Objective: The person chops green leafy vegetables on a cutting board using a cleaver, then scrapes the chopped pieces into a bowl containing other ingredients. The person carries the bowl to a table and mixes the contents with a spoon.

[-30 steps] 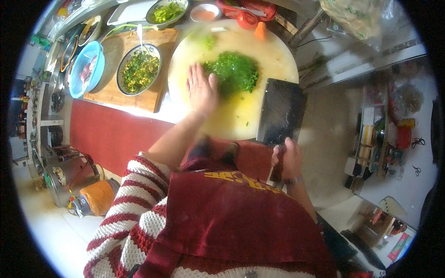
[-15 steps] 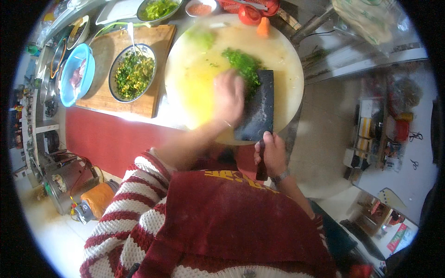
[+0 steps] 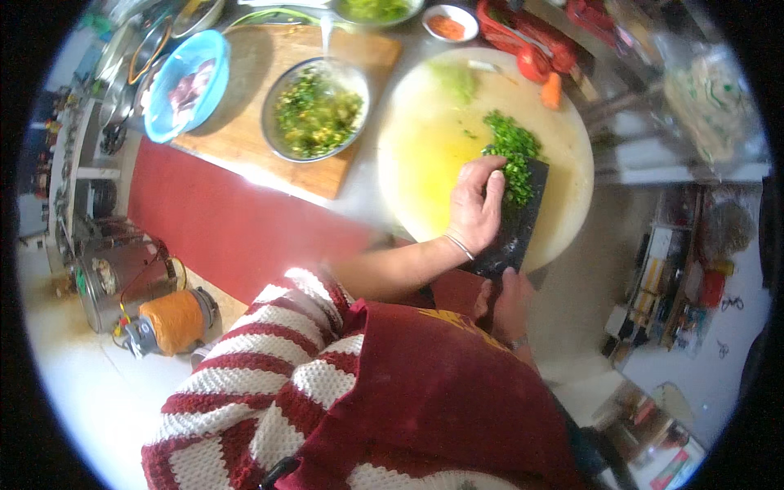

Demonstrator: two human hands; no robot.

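Holding the cleaver (image 3: 514, 224) in my right hand (image 3: 508, 300), grip closed on its hidden handle; my left hand (image 3: 476, 204) lies open-palmed against chopped greens (image 3: 513, 155) on the blade. Far left, a steel bowl (image 3: 315, 109) holds chopped herbs.

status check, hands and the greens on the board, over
Left hand flat on the dark cleaver blade, pressing chopped greens onto it. Right hand on the handle, low by the apron. Round board around them bare; carrot piece well off.
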